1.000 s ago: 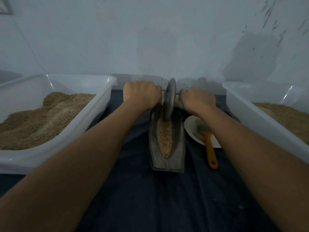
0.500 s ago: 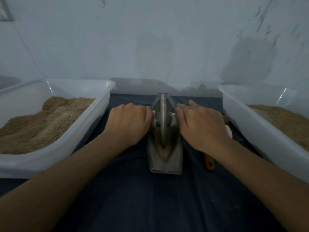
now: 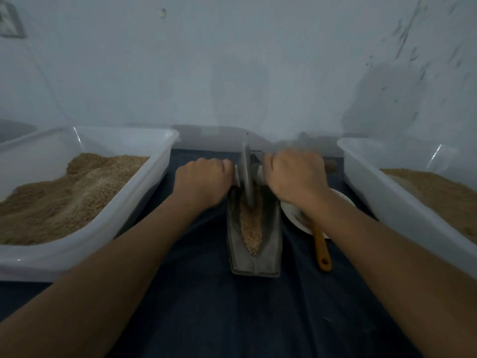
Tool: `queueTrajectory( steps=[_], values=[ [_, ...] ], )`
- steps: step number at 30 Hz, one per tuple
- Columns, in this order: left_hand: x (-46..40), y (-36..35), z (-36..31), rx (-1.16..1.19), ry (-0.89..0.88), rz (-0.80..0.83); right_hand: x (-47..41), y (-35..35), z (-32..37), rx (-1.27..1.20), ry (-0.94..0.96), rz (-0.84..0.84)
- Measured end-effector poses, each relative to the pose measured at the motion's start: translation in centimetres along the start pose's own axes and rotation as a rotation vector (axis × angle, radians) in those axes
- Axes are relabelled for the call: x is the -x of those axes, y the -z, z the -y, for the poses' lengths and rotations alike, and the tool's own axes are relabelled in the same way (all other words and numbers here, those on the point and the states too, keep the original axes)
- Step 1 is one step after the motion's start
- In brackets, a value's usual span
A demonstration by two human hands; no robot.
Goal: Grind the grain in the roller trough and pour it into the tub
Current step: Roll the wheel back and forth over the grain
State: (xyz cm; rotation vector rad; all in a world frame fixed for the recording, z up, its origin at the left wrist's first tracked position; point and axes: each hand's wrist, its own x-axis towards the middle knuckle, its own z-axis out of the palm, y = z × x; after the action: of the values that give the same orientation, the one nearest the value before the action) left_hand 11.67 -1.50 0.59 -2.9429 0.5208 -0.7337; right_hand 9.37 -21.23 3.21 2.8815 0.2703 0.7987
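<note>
The left hand (image 3: 204,180) and right hand (image 3: 294,174) each curl around one end of the axle of the roller wheel (image 3: 247,174), which stands upright at the far end of the metal trough (image 3: 254,228) of grain (image 3: 251,228), between the left tub (image 3: 134,200) and right tub (image 3: 387,192).

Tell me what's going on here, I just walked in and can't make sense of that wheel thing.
A person is grinding grain in a narrow metal trough on a dark cloth. The left hand and right hand each grip the handle on either side of the roller wheel, which stands at the far end of the trough. Grain lies along the groove; nothing is poured yet. Tubs of grain sit on both sides, and a brush rests on a plate.
</note>
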Motion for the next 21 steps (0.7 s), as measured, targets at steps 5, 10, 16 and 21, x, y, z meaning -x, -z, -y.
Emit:
queueTrajectory(
  steps=[5, 10, 16, 21],
  values=[
    [6.5, 3.5, -1.3, 0.063, -0.030, -0.110, 7.5, 1.5, 0.3, -0.257, -0.002, -0.082],
    [8.4, 4.3, -1.7, 0.151, -0.002, -0.108, 9.1, 2.0, 0.5, -0.240, 0.018, -0.179],
    [1.5, 2.0, -0.7, -0.044, -0.038, 0.038, 2.7, -0.5, -0.7, -0.100, -0.018, -0.002],
    [-3.6, 0.9, -0.8, -0.100, 0.033, 0.040, -2.6, -1.8, -1.9, -0.052, -0.103, 0.101]
  ],
)
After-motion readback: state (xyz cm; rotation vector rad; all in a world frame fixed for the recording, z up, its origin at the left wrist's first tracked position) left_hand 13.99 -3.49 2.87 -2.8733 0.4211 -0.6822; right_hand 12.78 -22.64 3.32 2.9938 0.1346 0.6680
